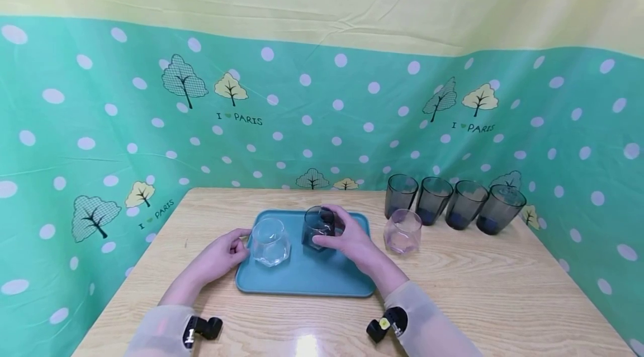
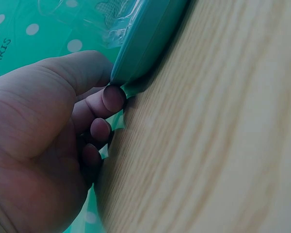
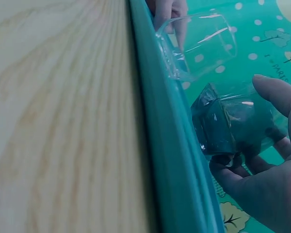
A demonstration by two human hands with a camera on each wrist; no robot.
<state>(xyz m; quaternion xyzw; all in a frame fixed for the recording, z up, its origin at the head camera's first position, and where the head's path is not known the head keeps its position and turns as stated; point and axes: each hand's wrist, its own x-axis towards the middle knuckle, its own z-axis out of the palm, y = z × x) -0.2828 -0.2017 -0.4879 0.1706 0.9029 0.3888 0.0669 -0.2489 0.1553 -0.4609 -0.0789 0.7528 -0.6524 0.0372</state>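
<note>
A blue-green rectangular tray (image 1: 322, 283) lies on the wooden table. My left hand (image 1: 219, 256) grips the tray's left rim, and the left wrist view shows the thumb and index finger at the edge. Just inside that rim a clear faceted glass (image 1: 271, 246) stands upright. My right hand (image 1: 355, 241) holds a dark grey faceted glass (image 1: 313, 229) from its right side, thumb in front and fingers round the far side. In the right wrist view, the dark glass (image 3: 233, 119) has its base at the tray surface; whether it touches cannot be told.
Right of the tray stands a pinkish faceted glass (image 1: 402, 234). Several tall dark tumblers, among them one at the left end (image 1: 401, 198), form a row at the table's back right. A patterned green and yellow cloth (image 1: 302, 100) hangs behind the table (image 1: 478, 290).
</note>
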